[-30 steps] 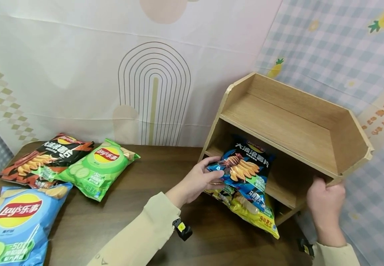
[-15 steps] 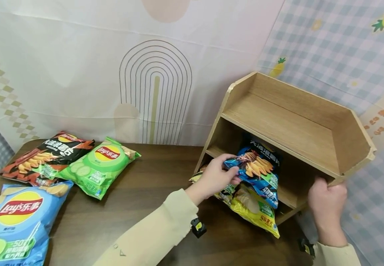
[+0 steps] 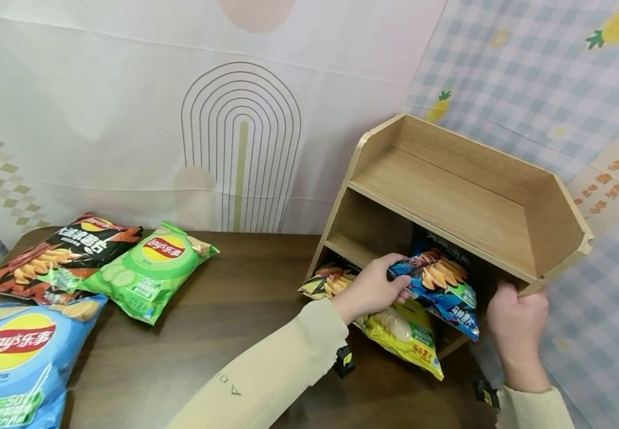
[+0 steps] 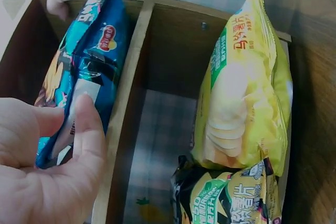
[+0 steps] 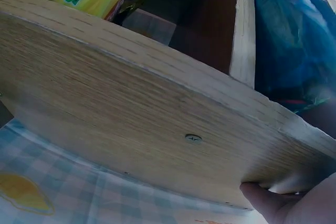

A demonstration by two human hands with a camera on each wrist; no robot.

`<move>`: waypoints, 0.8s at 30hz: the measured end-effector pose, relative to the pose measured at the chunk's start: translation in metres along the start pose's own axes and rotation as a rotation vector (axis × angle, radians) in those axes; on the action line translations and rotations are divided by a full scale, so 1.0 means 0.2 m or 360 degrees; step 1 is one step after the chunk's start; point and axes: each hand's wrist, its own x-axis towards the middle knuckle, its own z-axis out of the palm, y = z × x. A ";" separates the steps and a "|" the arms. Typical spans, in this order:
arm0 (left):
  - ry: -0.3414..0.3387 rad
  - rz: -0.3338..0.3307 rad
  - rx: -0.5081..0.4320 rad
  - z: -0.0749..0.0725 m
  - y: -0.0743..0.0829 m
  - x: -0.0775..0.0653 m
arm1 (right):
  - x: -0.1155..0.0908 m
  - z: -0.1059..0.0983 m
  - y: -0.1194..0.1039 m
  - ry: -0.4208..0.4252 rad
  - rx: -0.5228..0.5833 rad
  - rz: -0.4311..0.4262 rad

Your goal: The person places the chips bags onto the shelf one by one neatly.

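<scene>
My left hand (image 3: 376, 285) pinches the left edge of a dark blue chip bag (image 3: 440, 280) between thumb and fingers. In the left wrist view this blue bag stands in the middle compartment of the wooden shelf (image 3: 448, 190), against the divider board. My right hand (image 3: 518, 328) grips the shelf's right side near the front corner of its top board; the right wrist view shows only part of that hand at the side panel. Below, a yellow chip bag (image 3: 403, 339) and a black-and-yellow chip bag (image 3: 330, 280) sit in the lower compartment, the yellow one sticking out at the front.
On the left of the brown table (image 3: 223, 333) lie a light blue chip bag (image 3: 30, 357), a green chip bag (image 3: 151, 268) and a black-and-red chip bag (image 3: 68, 256). A patterned cloth wall (image 3: 127, 119) stands behind the table, with checked cloth (image 3: 491, 71) behind the shelf.
My left hand has moved right along the shelf with the dark blue bag, which now sits farther right in the middle compartment. The right hand keeps its grip on the shelf.
</scene>
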 end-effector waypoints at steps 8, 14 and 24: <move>0.0025 0.0032 0.0086 -0.02 -0.03 -0.03 | 0.00 0.01 0.00 0.0011 0.0026 -0.0040; -0.0026 0.0092 0.0283 -0.10 -0.06 -0.09 | 0.00 0.00 0.01 0.0012 -0.0023 -0.0009; -0.0048 0.0296 0.0850 -0.32 -0.20 -0.26 | 0.01 0.00 0.02 -0.0007 0.0016 -0.0005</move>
